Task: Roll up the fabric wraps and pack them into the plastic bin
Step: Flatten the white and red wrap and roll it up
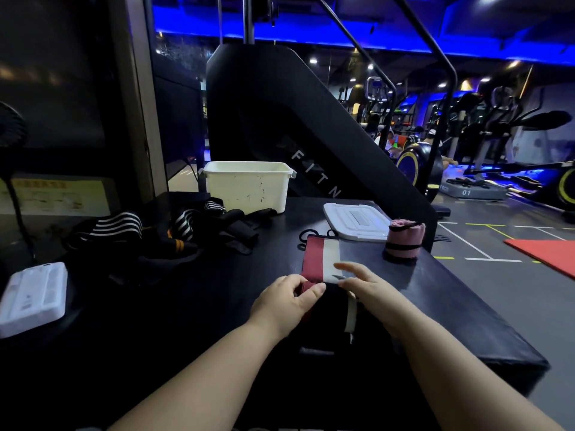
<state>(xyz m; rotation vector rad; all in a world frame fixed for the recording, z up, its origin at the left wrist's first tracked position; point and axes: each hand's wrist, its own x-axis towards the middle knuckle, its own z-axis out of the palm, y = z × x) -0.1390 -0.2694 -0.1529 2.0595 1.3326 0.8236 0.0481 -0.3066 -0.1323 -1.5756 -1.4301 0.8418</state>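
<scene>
Rolling looks barely begun. The left hand (287, 298) pinches the near end of the red, white and black striped fabric wrap (320, 256), which lies flat on the black worktop (451, 290). The right hand (370, 287) rests beside that grip, fingers loosely spread. Next, a tight forward tuck is probably needed; the white plastic bin (249, 185) stands well beyond, to the left.
</scene>
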